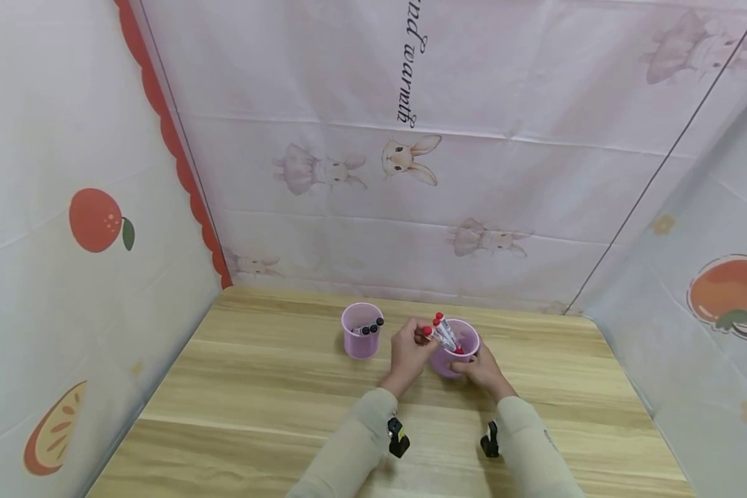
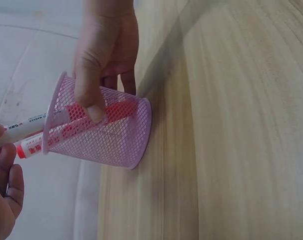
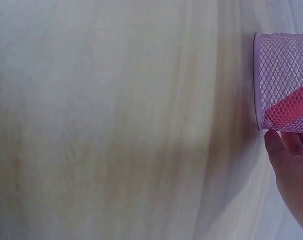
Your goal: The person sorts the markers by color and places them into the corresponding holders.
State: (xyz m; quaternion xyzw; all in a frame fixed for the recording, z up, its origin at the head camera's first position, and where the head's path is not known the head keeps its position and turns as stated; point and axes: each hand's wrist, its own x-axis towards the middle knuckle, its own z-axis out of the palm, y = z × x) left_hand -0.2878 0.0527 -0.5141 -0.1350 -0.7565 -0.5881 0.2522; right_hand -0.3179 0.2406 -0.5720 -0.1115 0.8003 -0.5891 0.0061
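Observation:
My right hand point(image 1: 487, 370) grips a pink mesh pen cup point(image 1: 467, 339) from its right side, thumb across the near wall in the left wrist view. Several white markers with red ends point(image 1: 448, 335) lean out of this cup to the left. Between its thumb and fingers, my left hand point(image 1: 409, 353) pinches the outer end of a white marker point(image 2: 24, 129) at the rim. In the left wrist view, a second marker point(image 2: 31, 146) lies beside it. The cup's base point(image 3: 258, 82) is near the tabletop; whether it touches is hard to tell.
A second pink cup point(image 1: 361, 346) stands to the left of my left hand, with several black-capped markers point(image 1: 370, 327) in it. Both cups are toward the back of the wooden table point(image 1: 255, 387), before a printed cloth wall point(image 1: 348, 263).

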